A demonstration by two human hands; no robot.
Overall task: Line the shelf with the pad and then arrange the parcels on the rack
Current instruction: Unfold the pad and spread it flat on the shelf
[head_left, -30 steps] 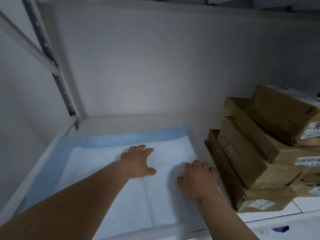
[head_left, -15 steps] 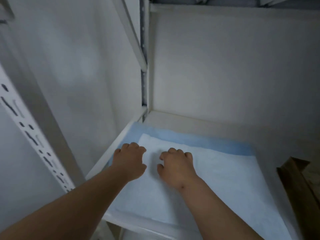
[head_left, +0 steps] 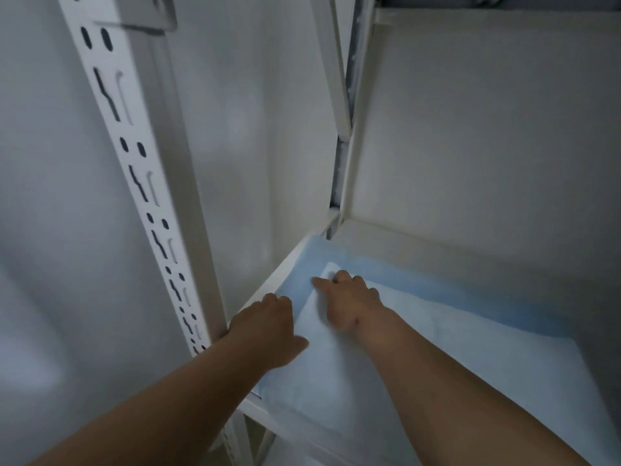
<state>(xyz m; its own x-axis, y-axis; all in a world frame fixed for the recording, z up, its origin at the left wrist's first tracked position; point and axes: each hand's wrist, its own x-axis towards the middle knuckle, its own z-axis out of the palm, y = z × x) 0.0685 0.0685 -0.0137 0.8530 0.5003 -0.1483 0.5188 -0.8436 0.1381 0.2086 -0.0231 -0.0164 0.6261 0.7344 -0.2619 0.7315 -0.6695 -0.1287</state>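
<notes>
A white metal rack fills the frame. Its slotted upright runs diagonally from the upper left down to the lower centre, and a second post stands in the back corner near the top centre. Pale panels close off the side and rear. The shelf lies across the lower right, with a bare strip showing along its back edge.

The pad lies flat on this shelf, spread from the left corner toward the right edge of the frame. It is white in the middle with a light blue border along its far and left sides, and its near edge hangs a little over the shelf front.

The left hand rests palm down at the pad's left margin, beside the upright, fingers curled and holding nothing. The right hand presses flat on the pad near its far left corner, fingers spread slightly, thumb pointing left, gripping nothing.

Both forearms are cut off by the bottom edge. The pad's right end runs out of frame. The picture is soft with motion blur, and no parcels are in view.
</notes>
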